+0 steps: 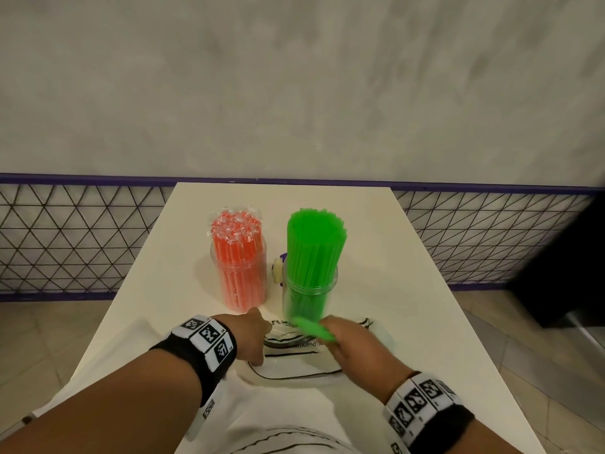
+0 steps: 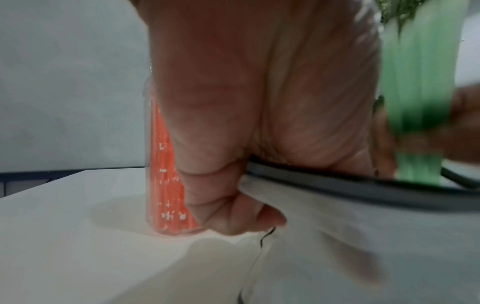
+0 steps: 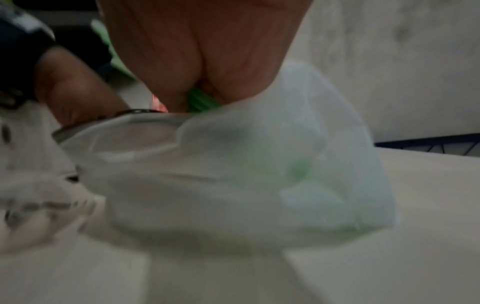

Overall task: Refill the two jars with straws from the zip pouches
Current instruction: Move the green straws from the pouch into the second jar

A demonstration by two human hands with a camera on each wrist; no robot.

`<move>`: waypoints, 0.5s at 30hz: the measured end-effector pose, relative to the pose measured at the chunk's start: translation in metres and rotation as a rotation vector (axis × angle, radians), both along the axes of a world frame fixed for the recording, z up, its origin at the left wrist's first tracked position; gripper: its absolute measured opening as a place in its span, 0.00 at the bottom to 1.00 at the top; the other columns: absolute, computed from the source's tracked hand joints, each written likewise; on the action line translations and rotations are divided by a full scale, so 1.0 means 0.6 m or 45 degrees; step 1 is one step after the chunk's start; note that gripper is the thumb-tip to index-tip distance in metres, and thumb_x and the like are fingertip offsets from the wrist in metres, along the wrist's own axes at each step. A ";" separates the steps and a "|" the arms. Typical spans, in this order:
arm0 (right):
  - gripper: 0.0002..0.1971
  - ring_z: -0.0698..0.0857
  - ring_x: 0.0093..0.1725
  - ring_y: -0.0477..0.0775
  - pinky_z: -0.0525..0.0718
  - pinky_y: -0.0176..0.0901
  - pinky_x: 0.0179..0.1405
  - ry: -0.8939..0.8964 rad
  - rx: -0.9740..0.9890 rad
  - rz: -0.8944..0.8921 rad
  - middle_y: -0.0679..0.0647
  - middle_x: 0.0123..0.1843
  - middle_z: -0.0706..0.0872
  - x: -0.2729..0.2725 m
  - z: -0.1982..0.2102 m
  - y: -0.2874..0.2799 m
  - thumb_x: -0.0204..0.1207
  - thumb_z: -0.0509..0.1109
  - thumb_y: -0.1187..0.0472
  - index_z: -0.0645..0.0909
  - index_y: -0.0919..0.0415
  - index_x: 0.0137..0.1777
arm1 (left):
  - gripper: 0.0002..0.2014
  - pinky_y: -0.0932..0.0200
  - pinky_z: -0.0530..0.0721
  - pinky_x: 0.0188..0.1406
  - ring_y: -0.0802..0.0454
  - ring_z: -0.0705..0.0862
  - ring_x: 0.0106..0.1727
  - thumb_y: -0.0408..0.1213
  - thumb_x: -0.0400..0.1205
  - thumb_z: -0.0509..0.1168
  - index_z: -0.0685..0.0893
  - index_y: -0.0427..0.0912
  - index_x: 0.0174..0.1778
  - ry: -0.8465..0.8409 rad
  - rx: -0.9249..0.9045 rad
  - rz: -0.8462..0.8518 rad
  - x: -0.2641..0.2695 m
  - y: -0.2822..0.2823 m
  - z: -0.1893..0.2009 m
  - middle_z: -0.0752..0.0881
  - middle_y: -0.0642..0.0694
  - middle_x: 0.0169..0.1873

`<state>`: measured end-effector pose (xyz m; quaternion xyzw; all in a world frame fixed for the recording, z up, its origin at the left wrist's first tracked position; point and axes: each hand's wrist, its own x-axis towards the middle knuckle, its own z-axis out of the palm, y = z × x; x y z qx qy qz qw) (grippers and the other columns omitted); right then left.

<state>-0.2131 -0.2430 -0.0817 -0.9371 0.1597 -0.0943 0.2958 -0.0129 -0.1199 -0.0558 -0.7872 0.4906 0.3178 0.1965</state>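
From the head view we see two clear jars upright on the white tabletop (image 1: 425, 257). The left jar (image 1: 240, 280) holds orange straws (image 1: 235, 237) in clear wrappers, standing on end. The right jar (image 1: 309, 293) is packed with green straws (image 1: 316, 244), also vertical, rising well above its rim. Nearer us lies a clear zip pouch (image 1: 294, 358), mouth toward the jars. Our left hand (image 1: 250, 335) pinches its left edge. Our right hand (image 1: 347, 345) grips a blurred bunch of green straws (image 1: 311, 329) at the pouch mouth, their long axis running up and left toward the green jar's base.

Left wrist view: our left hand (image 2: 233, 123) has its fingers curled around the pouch's dark zip edge (image 2: 337, 185); the orange jar (image 2: 166, 174) stands just behind, the green bunch (image 2: 418, 102) at right.

Right wrist view: blurred, but our right hand (image 3: 202, 51) closes on green straws (image 3: 202, 101) above the pouch (image 3: 233, 174).
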 end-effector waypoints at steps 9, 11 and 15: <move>0.08 0.89 0.57 0.57 0.84 0.55 0.63 -1.167 0.887 -0.679 0.59 0.49 0.89 0.005 0.217 -0.028 0.87 0.58 0.68 0.75 0.56 0.49 | 0.68 0.42 0.64 0.82 0.45 0.57 0.84 0.58 0.60 0.83 0.41 0.52 0.85 0.532 -1.083 0.631 -0.023 -0.034 0.069 0.53 0.46 0.85; 0.10 0.88 0.57 0.56 0.84 0.58 0.64 -1.193 0.802 -0.706 0.58 0.49 0.89 0.014 0.238 -0.032 0.87 0.57 0.67 0.75 0.52 0.47 | 0.72 0.39 0.61 0.83 0.46 0.55 0.85 0.53 0.57 0.86 0.37 0.57 0.84 0.615 -1.366 0.701 -0.028 -0.051 0.090 0.53 0.47 0.85; 0.11 0.88 0.55 0.49 0.81 0.64 0.65 -1.185 0.580 -0.745 0.51 0.48 0.90 0.042 0.257 -0.031 0.84 0.59 0.61 0.75 0.41 0.46 | 0.73 0.44 0.59 0.83 0.53 0.52 0.85 0.46 0.56 0.88 0.35 0.69 0.81 0.679 -1.646 0.668 -0.033 -0.088 0.128 0.50 0.54 0.85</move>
